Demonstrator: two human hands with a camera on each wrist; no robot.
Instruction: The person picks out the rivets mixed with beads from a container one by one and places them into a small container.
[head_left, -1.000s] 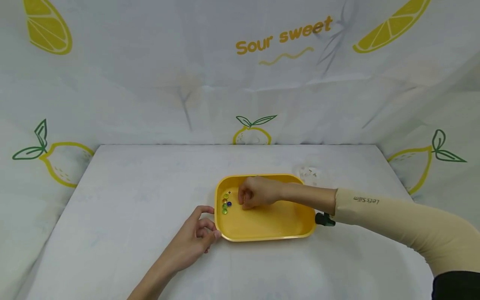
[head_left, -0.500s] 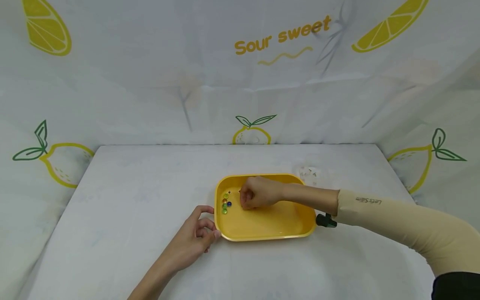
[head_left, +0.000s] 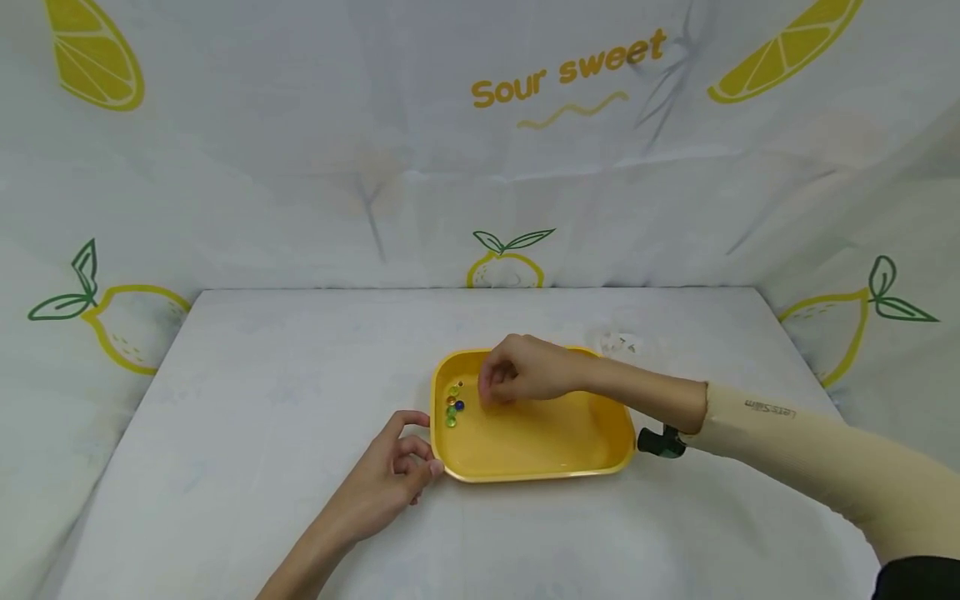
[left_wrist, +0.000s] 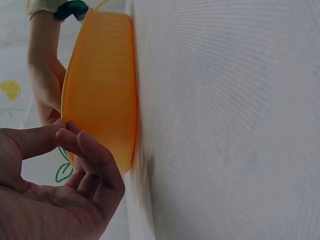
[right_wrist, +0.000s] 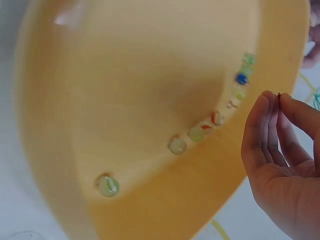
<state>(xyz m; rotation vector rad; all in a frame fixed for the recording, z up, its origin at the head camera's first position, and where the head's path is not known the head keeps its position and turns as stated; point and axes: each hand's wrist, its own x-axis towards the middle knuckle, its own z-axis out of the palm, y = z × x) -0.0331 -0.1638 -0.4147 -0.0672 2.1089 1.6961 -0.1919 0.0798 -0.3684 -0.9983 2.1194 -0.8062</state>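
Observation:
A yellow tray [head_left: 540,450] stands on the white-covered table. My left hand [head_left: 382,483] holds its left end, the thumb at the near corner of the rim and other fingers against the outer wall. Inside, over the back left part, my right hand [head_left: 528,367] is raised a little off the floor. Its thumb and fingertips pinch a tiny dark piece [right_wrist: 279,94], too small to identify. Several glass marbles [right_wrist: 177,145] lie along the tray's edges, among them a blue marble [right_wrist: 242,78]. A tiny metallic piece [right_wrist: 231,105] rests between marbles.
Behind the tray's right back corner sits a clear, shallow container [head_left: 618,343] with small bits in it. A dark wrist camera [head_left: 662,442] hangs under the right forearm, beyond the tray's right end. A lemon-print cloth [head_left: 300,167] forms the backdrop.
My right hand has risen from the tray floor and shifted slightly toward the back, pinching the tiny piece. The left hand, tray and visible left-side marbles keep their places.

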